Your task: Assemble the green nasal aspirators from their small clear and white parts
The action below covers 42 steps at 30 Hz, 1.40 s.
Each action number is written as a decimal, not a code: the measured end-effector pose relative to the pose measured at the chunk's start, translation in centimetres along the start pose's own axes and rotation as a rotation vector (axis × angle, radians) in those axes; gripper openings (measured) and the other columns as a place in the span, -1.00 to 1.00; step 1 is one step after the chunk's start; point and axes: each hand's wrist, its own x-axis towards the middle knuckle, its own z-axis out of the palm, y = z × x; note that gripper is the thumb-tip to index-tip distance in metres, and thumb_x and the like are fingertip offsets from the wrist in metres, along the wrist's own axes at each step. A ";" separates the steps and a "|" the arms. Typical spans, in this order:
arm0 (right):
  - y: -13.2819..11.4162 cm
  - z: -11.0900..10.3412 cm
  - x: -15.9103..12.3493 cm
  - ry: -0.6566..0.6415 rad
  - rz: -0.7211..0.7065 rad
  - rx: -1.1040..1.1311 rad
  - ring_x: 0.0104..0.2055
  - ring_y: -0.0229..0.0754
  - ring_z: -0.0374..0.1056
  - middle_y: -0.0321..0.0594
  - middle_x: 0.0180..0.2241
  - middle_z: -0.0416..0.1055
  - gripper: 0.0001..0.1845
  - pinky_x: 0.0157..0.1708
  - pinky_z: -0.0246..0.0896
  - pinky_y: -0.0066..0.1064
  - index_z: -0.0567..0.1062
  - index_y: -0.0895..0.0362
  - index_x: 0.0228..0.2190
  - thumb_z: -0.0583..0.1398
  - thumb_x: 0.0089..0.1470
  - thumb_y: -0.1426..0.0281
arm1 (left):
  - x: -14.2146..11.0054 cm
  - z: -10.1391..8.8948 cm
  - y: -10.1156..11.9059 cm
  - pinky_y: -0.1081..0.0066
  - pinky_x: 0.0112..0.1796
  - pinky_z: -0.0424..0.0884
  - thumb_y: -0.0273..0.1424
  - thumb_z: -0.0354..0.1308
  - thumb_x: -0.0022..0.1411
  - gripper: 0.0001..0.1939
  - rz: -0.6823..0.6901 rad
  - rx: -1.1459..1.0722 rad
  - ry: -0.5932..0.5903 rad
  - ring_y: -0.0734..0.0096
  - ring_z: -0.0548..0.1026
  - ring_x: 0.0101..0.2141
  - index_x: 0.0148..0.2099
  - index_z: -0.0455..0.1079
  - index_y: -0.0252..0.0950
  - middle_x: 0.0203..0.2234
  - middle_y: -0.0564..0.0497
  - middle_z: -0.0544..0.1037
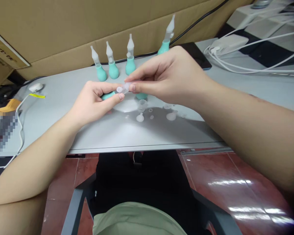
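My left hand [95, 99] is closed around the teal squeeze bulb [108, 95] of a nasal aspirator, held above the table. At the bulb's mouth sits a clear plastic tube piece [124, 87] with a small round port. Thumb and forefinger of my right hand [161, 76] pinch the right end of this piece. Whether tube and bulb are fully joined cannot be made out. Under my right hand another teal bulb [141, 96] is partly hidden. Closer to me lie a clear cup [142, 104], a white cone-shaped tip [140, 117] and another pale tip [171, 116].
Several aspirators with teal bulbs stand upright at the back, among them one [130, 57] behind my hands and one [165, 40] further right. Small rings [150, 110] lie nearby. A dark phone-like slab [196, 55], white cables [235, 67] and a cardboard wall [63, 29] border the table.
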 end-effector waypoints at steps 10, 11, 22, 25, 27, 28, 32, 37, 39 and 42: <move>-0.2 0.5 0.1 -0.023 0.001 0.128 0.15 0.17 0.85 -0.20 -0.03 0.93 -0.92 0.25 0.81 0.00 0.98 -0.10 -0.18 0.59 0.38 0.35 | 0.2 0.3 -0.3 0.37 -0.50 0.74 0.02 0.61 0.53 -0.60 0.072 -0.015 0.001 0.48 0.52 -0.43 0.02 0.93 -0.24 -0.23 0.03 0.83; -0.2 0.6 0.2 -0.026 -0.002 0.154 0.17 0.16 0.85 -0.20 -0.02 0.93 -0.92 0.26 0.81 -0.01 0.97 -0.09 -0.19 0.58 0.38 0.36 | 0.2 0.3 -0.4 0.35 -0.47 0.78 0.05 0.59 0.57 -0.56 0.081 -0.009 -0.004 0.44 0.58 -0.40 0.05 0.91 -0.26 -0.23 0.02 0.83; -0.1 0.8 0.1 -0.044 0.000 0.186 0.00 0.03 0.79 -0.20 -0.02 0.92 -0.94 -0.09 0.73 -0.17 0.97 -0.04 -0.13 0.61 0.42 0.39 | 0.7 -0.3 -0.9 -0.20 0.31 0.93 0.36 0.63 0.50 -0.28 0.224 0.017 -0.029 -0.01 0.88 0.06 0.08 0.90 -0.24 -0.06 0.01 0.95; -0.1 0.7 0.0 -0.043 -0.010 0.126 -0.18 -0.03 0.72 -0.22 -0.08 0.91 -0.87 -0.22 0.63 -0.20 1.00 -0.05 -0.07 0.59 0.42 0.40 | 0.9 -0.4 -1.0 -0.10 0.22 0.96 0.40 0.68 0.41 -0.25 0.226 0.020 -0.052 -0.03 0.88 0.09 0.08 0.90 -0.22 -0.07 0.02 0.96; -0.2 0.6 0.0 -0.046 -0.009 0.101 -0.24 -0.06 0.68 -0.23 -0.10 0.90 -0.84 -0.29 0.57 -0.20 1.01 -0.05 -0.05 0.56 0.43 0.41 | 0.9 -0.2 -1.1 -0.08 0.20 0.96 0.39 0.67 0.42 -0.27 0.234 0.009 -0.037 -0.03 0.88 0.08 0.07 0.90 -0.20 -0.08 0.02 0.95; -0.3 0.5 -0.1 -0.044 -0.007 0.094 -0.25 -0.06 0.68 -0.23 -0.09 0.90 -0.84 -0.30 0.57 -0.20 1.00 -0.05 -0.05 0.56 0.44 0.41 | 0.8 -0.1 -1.1 -0.09 0.20 0.95 0.38 0.67 0.44 -0.29 0.240 0.002 -0.026 -0.03 0.88 0.07 0.06 0.91 -0.19 -0.09 0.02 0.95; -0.8 0.8 -0.2 -0.024 -0.005 0.093 -0.20 -0.07 0.72 -0.21 -0.08 0.89 -0.84 -0.25 0.65 -0.25 0.95 -0.02 -0.06 0.52 0.48 0.46 | 0.9 0.1 -1.3 -0.07 0.04 0.93 0.40 0.63 0.47 -0.32 0.232 -0.027 0.010 0.05 0.85 -0.07 0.03 0.91 -0.14 -0.06 0.01 0.94; -0.4 1.3 -0.4 0.069 -0.175 -0.019 0.06 -0.08 0.83 -0.23 0.14 0.89 -0.75 0.02 0.79 -0.31 0.88 -0.01 0.16 0.46 0.56 0.42 | 1.7 -0.4 -2.0 0.01 0.03 0.81 0.47 0.54 0.51 -0.26 0.253 -0.048 0.021 0.15 0.79 -0.13 0.07 0.87 -0.13 -0.08 -0.07 0.90; -0.1 0.8 -0.4 0.113 -0.256 -0.087 0.18 -0.06 0.82 -0.18 0.27 0.85 -0.66 0.04 0.77 -0.34 0.85 0.01 0.27 0.44 0.58 0.40 | 2.2 -0.8 -2.4 0.01 0.04 0.79 0.47 0.55 0.50 -0.28 0.258 -0.065 0.075 0.10 0.83 -0.09 0.06 0.84 -0.11 -0.08 -0.10 0.90; -0.1 -0.8 -0.2 0.185 -0.247 -0.224 0.24 0.02 0.79 -0.16 0.27 0.85 -0.66 0.13 0.75 -0.25 0.84 -0.06 0.30 0.42 0.62 0.34 | 3.0 -1.6 -3.4 0.04 -0.03 0.82 0.49 0.60 0.41 -0.27 0.228 -0.090 0.131 0.05 0.85 -0.06 0.00 0.77 -0.08 -0.08 -0.08 0.91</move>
